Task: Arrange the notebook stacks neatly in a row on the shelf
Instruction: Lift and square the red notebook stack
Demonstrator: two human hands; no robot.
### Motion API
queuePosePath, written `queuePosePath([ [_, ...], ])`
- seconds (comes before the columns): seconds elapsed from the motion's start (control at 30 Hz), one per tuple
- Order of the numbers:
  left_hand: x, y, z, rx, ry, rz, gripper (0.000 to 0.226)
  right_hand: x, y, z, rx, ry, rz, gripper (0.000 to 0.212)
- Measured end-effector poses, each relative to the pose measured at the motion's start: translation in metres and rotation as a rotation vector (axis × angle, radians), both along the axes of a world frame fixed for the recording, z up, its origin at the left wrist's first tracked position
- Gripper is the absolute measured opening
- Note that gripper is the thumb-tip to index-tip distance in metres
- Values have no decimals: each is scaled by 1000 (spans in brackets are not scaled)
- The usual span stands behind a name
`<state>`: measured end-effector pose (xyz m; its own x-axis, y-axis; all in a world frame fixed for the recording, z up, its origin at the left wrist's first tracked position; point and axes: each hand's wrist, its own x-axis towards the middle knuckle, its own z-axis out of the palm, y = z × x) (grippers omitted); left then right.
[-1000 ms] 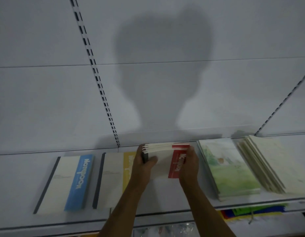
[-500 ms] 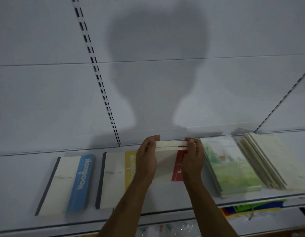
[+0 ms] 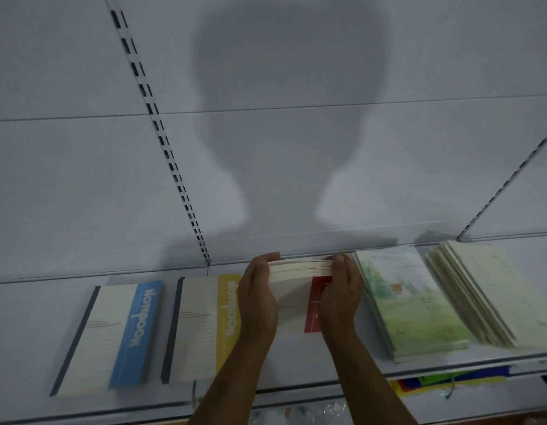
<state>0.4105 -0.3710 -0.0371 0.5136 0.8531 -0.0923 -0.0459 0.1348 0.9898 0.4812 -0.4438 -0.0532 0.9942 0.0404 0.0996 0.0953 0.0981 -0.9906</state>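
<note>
red notebook stack (image 3: 300,277) now lowered flat between both palms onto shelf (image 3: 27,348), no longer tilted up. left hand (image 3: 257,297) and right hand (image 3: 339,294) curl round its sides, squaring it beside yellow stack (image 3: 201,326).

White shelf (image 3: 27,332) carries five notebook stacks (image 3: 410,305) (rightmost apparently fanned).

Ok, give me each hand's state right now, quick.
Left hand: grips the left side of the red-banded notebook stack.
Right hand: grips the stack's right side.
</note>
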Motion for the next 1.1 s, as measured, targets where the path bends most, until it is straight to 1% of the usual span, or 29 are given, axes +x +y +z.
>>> queuePosePath([
  [0.1, 4, 0, 5, -7, -2, 7, 32, 2, 2, 8, 50, 39, -34, 37],
  [0.27, 7, 1, 0, -49, -24, 16, 32, 1, 0, -4, -53, -6, -5, 36],
  [0.37, 9, 1, 6, -74, -21, 54, 32, 2, 1, 2, -9, 22, -9, 35],
  [0.47, 5, -3, 5, -5, -31, 85, 29, -2, 3, 4, 9, -2, -48, 38],
  [0.53, 4, -12, 1, -1, -41, 119, 24, -1, 1, -1, -42, 17, -99, 39],
  [0.63, 7, -19, -1, 20, -52, 147, 24, 3, -3, -1, -24, 59, -126, 39],
  [0.73, 5, -21, -6, 61, -48, 121, 29, -1, -7, 0, 94, 81, -112, 41],
  [0.83, 1, -23, -7, 68, -49, 89, 30, -7, -9, -4, 50, 57, -90, 35],
  [0.9, 3, -20, -7, 33, -52, 76, 33, -6, -10, -3, 45, 62, -89, 33],
  [1.0, 1, -17, -6, 6, -93, 36, 37, -9, -11, -1, 91, 30, -76, 35],
  [1.1, -1, -22, -5, 13, -95, -35, 41, -7, -12, -2, 44, 52, -95, 38],
])
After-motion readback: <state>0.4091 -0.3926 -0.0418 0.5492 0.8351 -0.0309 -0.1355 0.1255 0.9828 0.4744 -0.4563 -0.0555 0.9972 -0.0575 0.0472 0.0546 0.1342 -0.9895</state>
